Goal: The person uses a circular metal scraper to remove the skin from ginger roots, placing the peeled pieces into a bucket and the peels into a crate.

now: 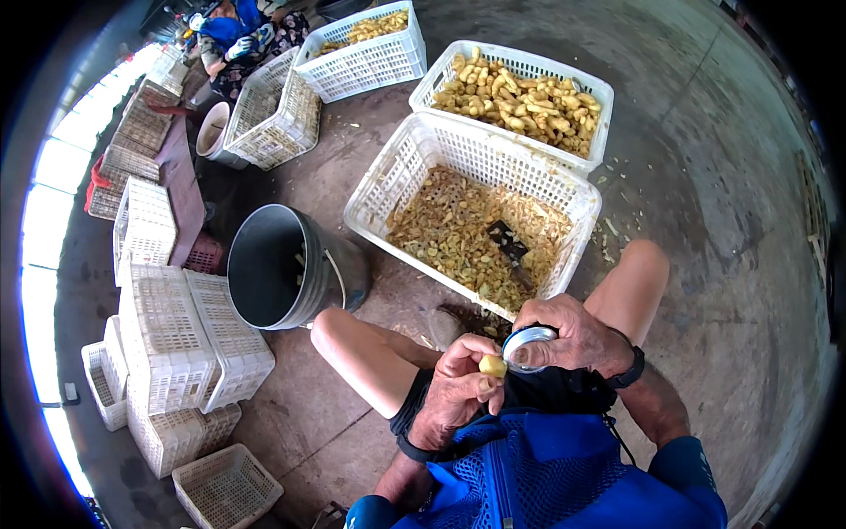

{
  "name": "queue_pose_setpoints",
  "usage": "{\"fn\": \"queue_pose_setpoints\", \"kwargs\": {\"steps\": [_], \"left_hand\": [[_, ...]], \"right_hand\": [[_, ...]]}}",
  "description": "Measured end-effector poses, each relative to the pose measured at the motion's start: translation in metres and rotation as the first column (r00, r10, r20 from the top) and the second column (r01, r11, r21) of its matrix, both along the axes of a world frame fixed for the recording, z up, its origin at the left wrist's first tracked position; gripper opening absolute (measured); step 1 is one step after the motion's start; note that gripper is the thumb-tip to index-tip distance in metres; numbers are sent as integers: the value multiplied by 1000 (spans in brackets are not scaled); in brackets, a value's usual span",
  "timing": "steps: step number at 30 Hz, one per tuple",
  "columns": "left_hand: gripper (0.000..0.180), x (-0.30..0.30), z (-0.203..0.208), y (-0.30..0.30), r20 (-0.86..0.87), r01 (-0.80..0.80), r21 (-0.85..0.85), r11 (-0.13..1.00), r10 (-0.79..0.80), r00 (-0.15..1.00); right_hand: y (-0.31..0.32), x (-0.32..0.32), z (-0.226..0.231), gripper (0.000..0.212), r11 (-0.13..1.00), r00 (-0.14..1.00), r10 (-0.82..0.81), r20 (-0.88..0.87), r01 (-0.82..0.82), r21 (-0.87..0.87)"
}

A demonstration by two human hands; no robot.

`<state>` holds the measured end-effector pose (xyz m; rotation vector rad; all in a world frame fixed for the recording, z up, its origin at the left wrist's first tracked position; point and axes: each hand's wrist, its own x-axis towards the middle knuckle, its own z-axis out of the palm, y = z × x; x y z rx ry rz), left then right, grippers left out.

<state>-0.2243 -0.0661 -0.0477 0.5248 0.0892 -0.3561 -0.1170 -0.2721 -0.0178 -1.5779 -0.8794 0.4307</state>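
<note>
My left hand point(460, 381) pinches a small peeled yellow piece of ginger point(493, 365) between thumb and fingers, above my lap. Right beside it, my right hand point(575, 333) is closed round a round, silvery metal lid or can point(529, 347), whose rim faces the ginger. I cannot tell whether the metal touches the piece. Just beyond my knees stands a white slotted crate point(401, 167) with a layer of ginger peelings point(458, 220). On the peelings lies a dark, flat thing point(505, 240), its kind unclear.
Behind it, another white crate point(597, 93) is heaped with ginger roots point(520, 101). A large grey bucket point(339, 269) stands left of my leg. Stacked white crates point(167, 344) line the left side. At the far upper left sits another person point(231, 35) in gloves, near more crates.
</note>
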Motion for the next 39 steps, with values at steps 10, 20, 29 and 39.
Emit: {"fn": "queue_pose_setpoints", "kwargs": {"steps": [10,20,29,39], "left_hand": [[36,-5,2,8,178,-83,279,957,33,983],[38,-10,4,0,311,-230,358,905,116,943],[40,-9,12,5,232,-115,453,884,7,973],[53,3,2,15,622,-410,716,565,-251,742]], "right_hand": [[-1,-3,7,40,1000,1000,-18,-24,19,18],[0,-11,9,40,998,981,59,-183,-55,25],[-1,-9,8,38,998,995,53,-87,-50,39],[0,-6,8,43,987,984,142,-107,-133,88]]}}
